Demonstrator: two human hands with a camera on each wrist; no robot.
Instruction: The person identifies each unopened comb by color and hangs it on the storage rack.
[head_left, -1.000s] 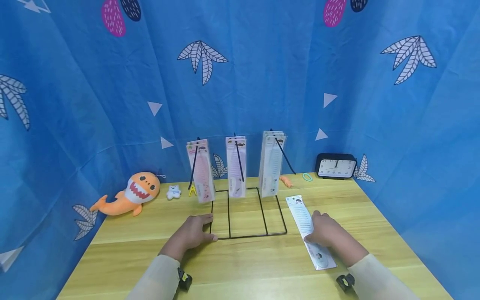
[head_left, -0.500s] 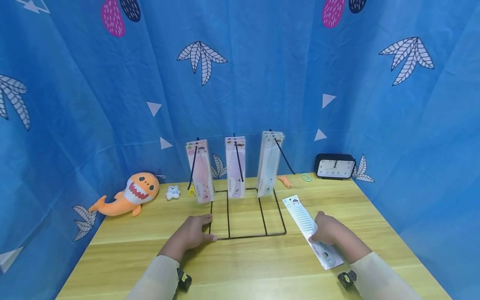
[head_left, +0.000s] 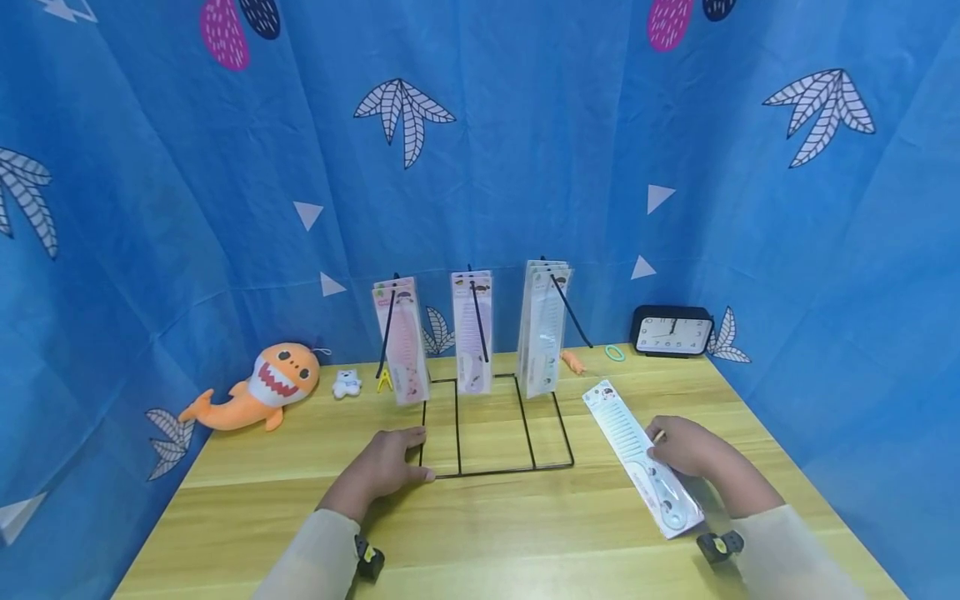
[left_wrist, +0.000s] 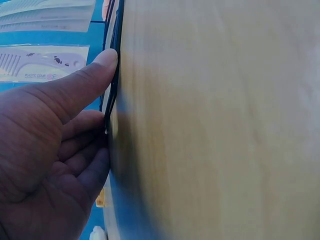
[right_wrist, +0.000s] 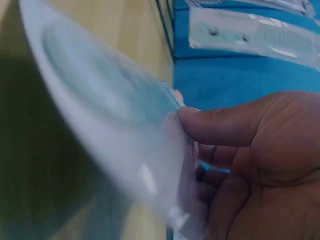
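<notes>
My right hand (head_left: 684, 446) pinches the edge of a packaged comb (head_left: 630, 442), pale green in a clear and white sleeve. In the right wrist view the comb package (right_wrist: 115, 110) looks bent and tilted up from the table, with the thumb on its edge. My left hand (head_left: 386, 461) rests at the front left corner of a black wire display rack (head_left: 498, 473), thumb and fingers touching the base wires (left_wrist: 114, 80). On its hooks hang packaged combs: pink (head_left: 402, 342), lilac (head_left: 472, 333) and pale green (head_left: 545, 329).
A shark plush (head_left: 281, 383), a small white bear (head_left: 347, 384) and a yellow clip (head_left: 385, 381) lie at the back left. An orange figure (head_left: 573, 362), a green ring (head_left: 614, 352) and a black clock (head_left: 672, 331) are at the back right. Blue curtain surrounds the table.
My right hand has moved to the right and now pinches the comb package by its right edge, tilting it up. The package has shifted right. My left hand stays in place.
</notes>
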